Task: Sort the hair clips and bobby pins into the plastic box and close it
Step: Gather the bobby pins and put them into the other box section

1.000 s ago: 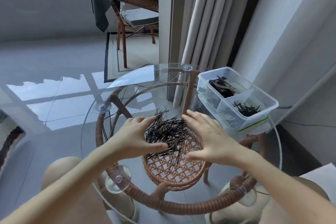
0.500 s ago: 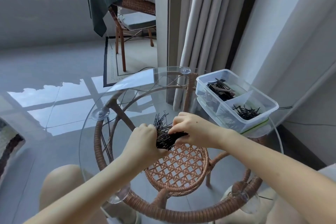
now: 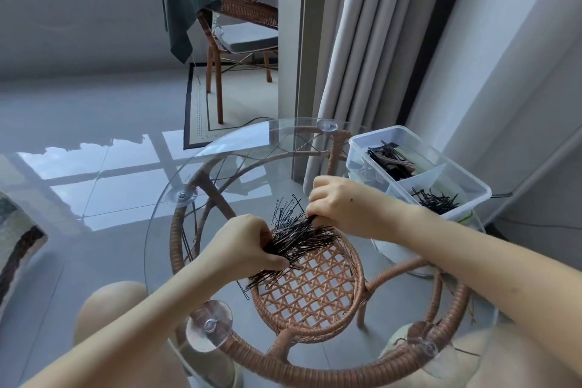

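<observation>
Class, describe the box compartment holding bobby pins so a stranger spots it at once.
On the right edge of the glass table sits a clear, divided plastic box. The compartment nearer the person holds thin black bobby pins; the farther one holds broader black and brown hair clips.

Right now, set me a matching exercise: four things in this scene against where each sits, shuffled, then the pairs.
1. bundle of bobby pins
2. hair clips
3. green cloth
4. loose bobby pins

A. draped over the wicker chair
B. far compartment of the plastic box
C. gripped by left hand and right hand
D. near compartment of the box

Pairs: 1-C, 2-B, 3-A, 4-D
</observation>
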Demonstrator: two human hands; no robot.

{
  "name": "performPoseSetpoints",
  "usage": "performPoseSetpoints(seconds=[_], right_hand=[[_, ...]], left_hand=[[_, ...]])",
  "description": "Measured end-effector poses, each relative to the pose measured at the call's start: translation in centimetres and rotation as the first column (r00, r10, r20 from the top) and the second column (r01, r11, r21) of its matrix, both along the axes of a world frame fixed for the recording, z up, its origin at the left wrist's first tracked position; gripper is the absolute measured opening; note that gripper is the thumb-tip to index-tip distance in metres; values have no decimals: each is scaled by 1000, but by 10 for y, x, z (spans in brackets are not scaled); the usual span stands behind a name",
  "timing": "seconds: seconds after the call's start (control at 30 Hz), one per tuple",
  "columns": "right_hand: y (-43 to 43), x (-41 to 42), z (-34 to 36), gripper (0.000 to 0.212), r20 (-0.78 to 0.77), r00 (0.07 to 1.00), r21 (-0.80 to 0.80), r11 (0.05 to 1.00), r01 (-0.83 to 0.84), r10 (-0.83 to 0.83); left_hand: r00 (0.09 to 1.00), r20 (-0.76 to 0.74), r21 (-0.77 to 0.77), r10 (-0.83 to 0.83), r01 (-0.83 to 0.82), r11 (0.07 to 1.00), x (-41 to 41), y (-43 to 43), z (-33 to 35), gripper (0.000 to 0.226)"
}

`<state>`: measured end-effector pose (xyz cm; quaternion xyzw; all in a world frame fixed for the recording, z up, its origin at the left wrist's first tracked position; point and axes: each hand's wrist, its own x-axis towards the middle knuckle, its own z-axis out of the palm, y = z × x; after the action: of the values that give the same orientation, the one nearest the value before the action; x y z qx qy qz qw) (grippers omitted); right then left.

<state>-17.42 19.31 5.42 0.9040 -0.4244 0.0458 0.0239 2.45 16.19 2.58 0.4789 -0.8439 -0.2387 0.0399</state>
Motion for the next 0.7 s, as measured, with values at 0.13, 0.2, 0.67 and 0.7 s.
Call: performPoseSetpoints(seconds=[0.13, 0.2, 0.67, 0.7], right_hand=[[4, -7, 28, 13, -52, 999, -86, 996, -13, 8], [8, -13, 43, 11, -48, 999, -135, 991, -9, 3], [72, -141, 83, 16, 6, 964, -150, 953, 262, -264], [74, -149, 78, 10, -2, 961, -130, 953, 273, -275]], left_hand=[[1000, 0, 8, -19, 19, 1000, -2, -1, 0, 41], [1000, 22, -23, -13, 13, 1000, -5, -2, -1, 40], [972, 235, -163, 5, 35, 986, -44, -20, -3, 35], [968, 251, -154, 2, 38, 987, -45, -21, -1, 33]])
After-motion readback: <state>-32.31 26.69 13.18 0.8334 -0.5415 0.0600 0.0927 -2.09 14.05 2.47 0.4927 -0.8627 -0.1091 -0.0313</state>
